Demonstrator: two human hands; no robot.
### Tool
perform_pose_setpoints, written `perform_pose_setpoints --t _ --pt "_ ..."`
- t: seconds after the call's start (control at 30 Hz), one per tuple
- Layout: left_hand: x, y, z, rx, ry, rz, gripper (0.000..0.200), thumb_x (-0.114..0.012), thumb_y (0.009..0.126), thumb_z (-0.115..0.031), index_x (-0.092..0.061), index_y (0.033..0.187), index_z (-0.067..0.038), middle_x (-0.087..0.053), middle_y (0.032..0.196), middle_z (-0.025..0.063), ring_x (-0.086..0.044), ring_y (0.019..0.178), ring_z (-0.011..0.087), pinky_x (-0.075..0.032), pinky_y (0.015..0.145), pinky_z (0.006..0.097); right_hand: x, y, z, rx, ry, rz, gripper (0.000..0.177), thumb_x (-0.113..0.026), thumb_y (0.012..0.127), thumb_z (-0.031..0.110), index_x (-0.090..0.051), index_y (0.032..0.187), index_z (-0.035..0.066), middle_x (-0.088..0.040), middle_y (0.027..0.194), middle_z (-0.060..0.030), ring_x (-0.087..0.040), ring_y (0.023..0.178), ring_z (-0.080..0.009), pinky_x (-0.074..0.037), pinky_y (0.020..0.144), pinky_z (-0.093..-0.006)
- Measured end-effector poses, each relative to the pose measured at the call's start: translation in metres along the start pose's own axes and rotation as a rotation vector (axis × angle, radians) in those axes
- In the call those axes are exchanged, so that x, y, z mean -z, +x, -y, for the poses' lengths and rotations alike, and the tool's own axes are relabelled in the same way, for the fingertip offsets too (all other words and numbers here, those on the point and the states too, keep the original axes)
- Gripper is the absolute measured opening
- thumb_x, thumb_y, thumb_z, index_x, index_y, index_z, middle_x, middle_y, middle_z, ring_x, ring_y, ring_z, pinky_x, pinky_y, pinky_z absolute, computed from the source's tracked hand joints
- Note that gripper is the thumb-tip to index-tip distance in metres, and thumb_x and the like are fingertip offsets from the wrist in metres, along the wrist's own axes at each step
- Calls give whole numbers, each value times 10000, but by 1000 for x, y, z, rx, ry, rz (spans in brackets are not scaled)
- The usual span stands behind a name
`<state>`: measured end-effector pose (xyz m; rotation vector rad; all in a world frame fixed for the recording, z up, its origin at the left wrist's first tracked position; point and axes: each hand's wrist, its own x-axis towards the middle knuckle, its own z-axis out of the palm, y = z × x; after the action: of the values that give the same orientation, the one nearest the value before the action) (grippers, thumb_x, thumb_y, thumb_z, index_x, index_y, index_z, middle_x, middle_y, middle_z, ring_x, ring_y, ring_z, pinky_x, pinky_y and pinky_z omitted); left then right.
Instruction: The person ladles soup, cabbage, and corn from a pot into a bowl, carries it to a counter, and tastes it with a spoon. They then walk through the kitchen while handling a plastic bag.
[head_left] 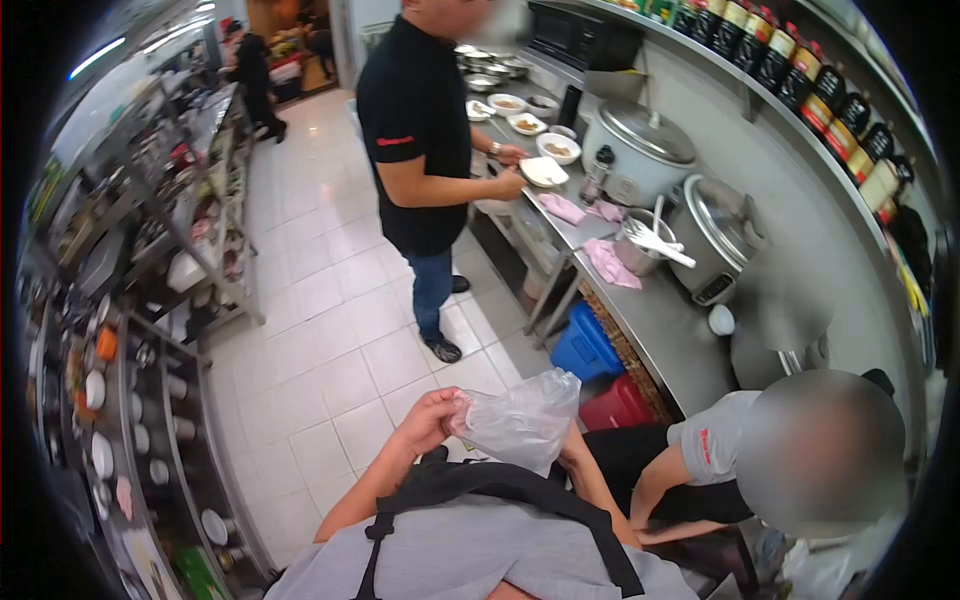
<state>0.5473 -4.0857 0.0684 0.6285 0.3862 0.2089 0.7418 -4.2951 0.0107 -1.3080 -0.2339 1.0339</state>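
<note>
A clear, crumpled plastic bag is stretched out in front of my chest. My left hand is closed on its left end, thumb and fingers pinching the film. From the lower right my right forearm rises to the bag's other side. The bag covers my right hand, so its fingers are hidden. Below the bag lie the black straps across my grey shirt.
A person in black stands ahead, holding a white bowl at the steel counter. Close on my right another person bends low. Blue and red bins sit under the counter. Metal shelving lines the left.
</note>
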Motion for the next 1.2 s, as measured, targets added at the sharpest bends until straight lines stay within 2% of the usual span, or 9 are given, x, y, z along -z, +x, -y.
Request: perform_pose_setpoints --t 0.1,0.2,0.27,0.37,0.57,0.7,0.9,1.1,1.2 --pt "34 35 -18 129 208 145 118 -619 933 -148 -635 988 -45 -635 802 -12 -545 661 64 -450 608 223 50 22 -84 93 8 -47 130 -668 890 98 -672 978 3 -675 918 -49 -631 813 -134 -521 719 -291" --pt "53 58 -31 311 610 404 238 -657 932 -208 -655 1058 -6 -638 856 -38 -553 725 51 -457 655 222 -20 -24 2 196 -302 -192 79 -636 921 111 -664 919 37 -647 819 -3 -588 698 -77 -484 634 -238" --pt "42 63 -44 371 988 625 278 -668 930 -198 -673 1095 25 -659 894 -32 -555 768 40 -463 675 223 -20 -31 -9 136 -103 -305 79 -631 928 110 -659 906 39 -628 777 13 -558 651 -56 -460 597 -217" --pt "50 74 -24 461 866 797 273 -672 931 -225 -687 1057 18 -673 910 -19 -576 808 51 -475 716 227 -9 -46 -34 114 45 -382 87 -628 935 106 -666 923 30 -641 783 9 -569 644 -56 -468 577 -217" --pt "31 68 -10 540 237 626 335 -645 945 -253 -645 1148 13 -703 1012 72 -663 897 151 -522 843 310 -37 -106 -45 81 198 -487 95 -627 937 104 -675 948 23 -660 809 -1 -593 661 -65 -488 583 -226" --pt "35 68 -26 526 92 613 218 -617 958 -234 -631 1030 -29 -691 1003 86 -666 953 197 -526 880 362 -72 -113 -45 59 310 -547 99 -627 938 104 -677 958 21 -666 819 -4 -601 668 -69 -495 589 -230" --pt "47 51 -41 491 13 506 197 -586 977 -241 -617 998 -47 -625 823 38 -632 780 146 -550 762 328 -99 -92 -31 15 368 -515 107 -627 939 104 -681 974 20 -676 834 -9 -613 678 -74 -507 598 -236" --pt "71 41 -50 394 86 485 189 -546 1001 -232 -616 983 -57 -475 622 -20 -465 525 76 -412 495 234 -123 -60 -11 -41 318 -458 116 -626 940 104 -685 989 18 -685 849 -14 -625 689 -80 -518 607 -241" --pt "77 35 -62 389 2 536 202 -567 991 -247 -623 1001 -53 -537 693 -35 -484 569 55 -411 544 213 -120 -49 -14 -67 90 -367 137 -627 936 99 -690 1028 20 -699 887 -27 -648 711 -95 -540 639 -255"
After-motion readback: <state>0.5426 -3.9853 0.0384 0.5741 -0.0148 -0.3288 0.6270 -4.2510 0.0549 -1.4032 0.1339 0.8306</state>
